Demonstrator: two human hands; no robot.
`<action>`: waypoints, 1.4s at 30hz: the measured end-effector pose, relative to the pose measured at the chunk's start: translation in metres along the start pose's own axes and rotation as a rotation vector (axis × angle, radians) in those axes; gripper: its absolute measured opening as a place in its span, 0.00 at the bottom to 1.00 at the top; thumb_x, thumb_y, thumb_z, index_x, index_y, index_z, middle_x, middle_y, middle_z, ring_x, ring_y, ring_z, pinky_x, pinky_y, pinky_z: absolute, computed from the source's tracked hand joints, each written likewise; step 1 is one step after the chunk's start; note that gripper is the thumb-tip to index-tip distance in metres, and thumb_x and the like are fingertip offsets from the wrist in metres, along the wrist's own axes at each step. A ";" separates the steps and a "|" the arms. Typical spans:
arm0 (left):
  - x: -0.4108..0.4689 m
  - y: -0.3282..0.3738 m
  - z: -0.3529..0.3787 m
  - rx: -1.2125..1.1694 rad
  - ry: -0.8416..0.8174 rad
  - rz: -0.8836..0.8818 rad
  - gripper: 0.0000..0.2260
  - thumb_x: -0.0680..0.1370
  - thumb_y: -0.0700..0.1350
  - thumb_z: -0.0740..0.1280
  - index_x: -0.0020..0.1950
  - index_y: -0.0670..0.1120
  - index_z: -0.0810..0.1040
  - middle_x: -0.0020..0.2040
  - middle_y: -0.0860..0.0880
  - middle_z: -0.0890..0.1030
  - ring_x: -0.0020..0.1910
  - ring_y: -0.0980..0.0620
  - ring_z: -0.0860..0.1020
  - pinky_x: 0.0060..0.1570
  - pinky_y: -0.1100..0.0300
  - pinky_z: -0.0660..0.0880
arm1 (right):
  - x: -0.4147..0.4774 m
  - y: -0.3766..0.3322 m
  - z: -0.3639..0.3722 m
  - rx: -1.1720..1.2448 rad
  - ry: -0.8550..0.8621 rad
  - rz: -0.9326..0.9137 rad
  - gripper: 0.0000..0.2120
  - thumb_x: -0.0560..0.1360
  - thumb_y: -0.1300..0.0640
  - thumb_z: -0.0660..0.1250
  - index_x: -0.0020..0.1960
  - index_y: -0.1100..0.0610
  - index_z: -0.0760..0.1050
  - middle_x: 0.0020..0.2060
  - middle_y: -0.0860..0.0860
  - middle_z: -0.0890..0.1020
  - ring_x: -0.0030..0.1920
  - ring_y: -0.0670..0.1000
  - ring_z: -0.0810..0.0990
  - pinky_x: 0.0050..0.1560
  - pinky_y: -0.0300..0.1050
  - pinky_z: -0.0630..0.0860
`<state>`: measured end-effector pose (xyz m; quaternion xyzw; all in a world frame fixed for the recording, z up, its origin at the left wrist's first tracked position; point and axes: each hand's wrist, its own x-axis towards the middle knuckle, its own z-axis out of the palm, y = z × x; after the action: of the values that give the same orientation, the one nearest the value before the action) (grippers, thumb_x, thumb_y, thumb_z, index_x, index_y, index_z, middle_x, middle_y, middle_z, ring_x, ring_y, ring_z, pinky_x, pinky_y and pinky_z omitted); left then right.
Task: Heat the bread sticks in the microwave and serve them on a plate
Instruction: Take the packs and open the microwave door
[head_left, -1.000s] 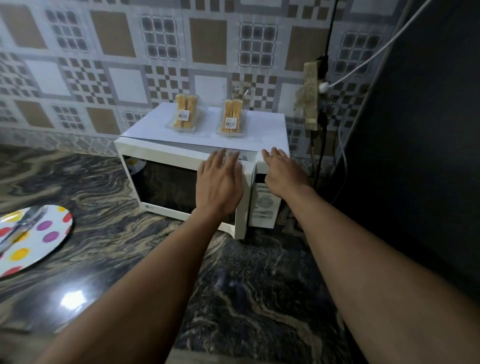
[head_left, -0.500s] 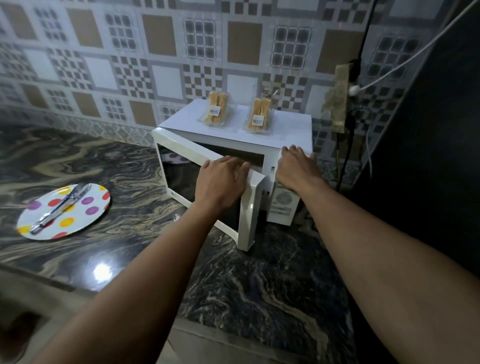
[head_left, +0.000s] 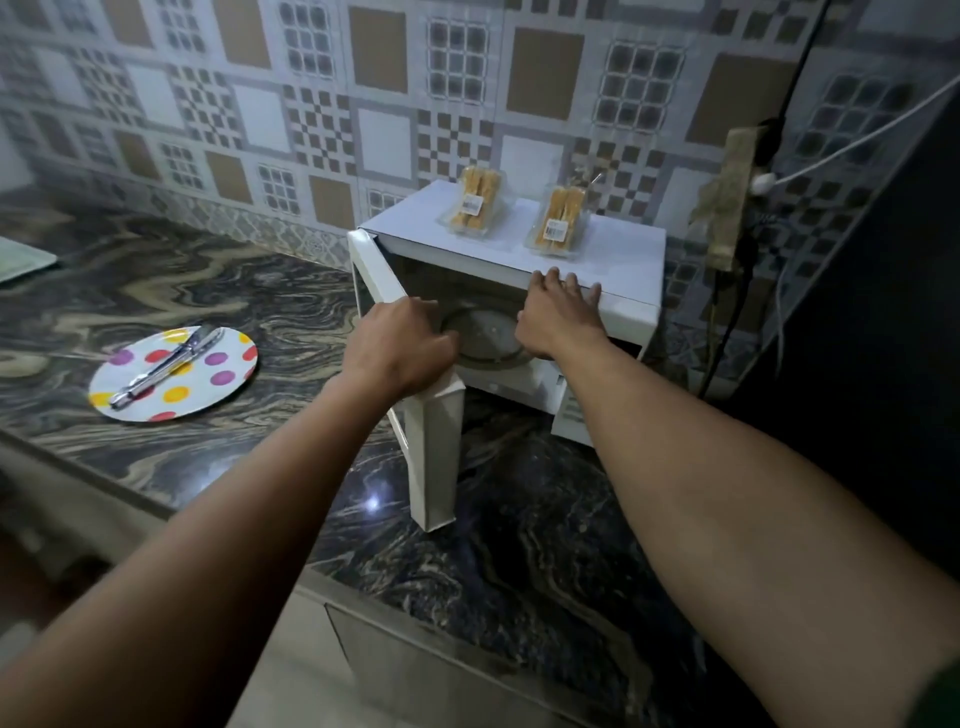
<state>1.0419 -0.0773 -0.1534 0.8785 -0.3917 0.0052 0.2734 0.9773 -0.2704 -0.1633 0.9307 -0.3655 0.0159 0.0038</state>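
Observation:
A white microwave (head_left: 623, 249) stands on the dark marble counter against the tiled wall. Its door (head_left: 434, 457) is swung wide open toward me, and my left hand (head_left: 400, 348) grips the door's top edge. My right hand (head_left: 558, 312) rests with straight fingers on the front top edge of the microwave. Inside, the round glass turntable (head_left: 485, 338) shows between my hands. Two clear packs of bread sticks (head_left: 475, 205) (head_left: 560, 221) lie on top of the microwave. A polka-dot plate (head_left: 218, 384) with metal tongs (head_left: 166, 366) on it sits on the counter to the left.
A wall socket with plugs and cables (head_left: 735, 208) hangs right of the microwave, next to a dark tall surface (head_left: 883, 312). A pale board corner (head_left: 21, 257) shows at the far left. The counter's front edge (head_left: 415, 618) runs below the door.
The microwave door has swung from nearly closed to wide open, pulled by my left hand. My right hand stayed on the microwave's top front edge. The view shifted right and down.

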 end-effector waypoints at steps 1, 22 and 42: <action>0.000 -0.004 -0.003 0.001 -0.005 -0.025 0.20 0.75 0.50 0.66 0.66 0.47 0.80 0.58 0.39 0.82 0.58 0.37 0.79 0.54 0.49 0.75 | 0.001 -0.002 0.001 0.002 -0.004 0.002 0.34 0.80 0.50 0.58 0.80 0.61 0.49 0.79 0.58 0.51 0.78 0.63 0.49 0.75 0.67 0.46; 0.019 -0.110 -0.025 0.441 0.001 -0.155 0.31 0.74 0.49 0.63 0.75 0.39 0.63 0.73 0.42 0.68 0.75 0.39 0.62 0.73 0.32 0.54 | 0.045 -0.042 0.019 -0.030 -0.027 -0.029 0.38 0.81 0.45 0.56 0.80 0.59 0.41 0.80 0.55 0.43 0.79 0.61 0.42 0.75 0.65 0.45; 0.080 -0.164 -0.034 0.502 -0.034 0.026 0.30 0.80 0.50 0.58 0.80 0.42 0.55 0.80 0.45 0.58 0.80 0.42 0.56 0.74 0.33 0.52 | 0.048 -0.084 0.023 0.080 -0.060 0.099 0.42 0.80 0.48 0.61 0.80 0.57 0.34 0.78 0.58 0.34 0.78 0.61 0.36 0.75 0.68 0.42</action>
<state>1.2171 -0.0264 -0.1846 0.9138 -0.3939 0.0909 0.0402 1.0703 -0.2417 -0.1840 0.9108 -0.4103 0.0030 -0.0451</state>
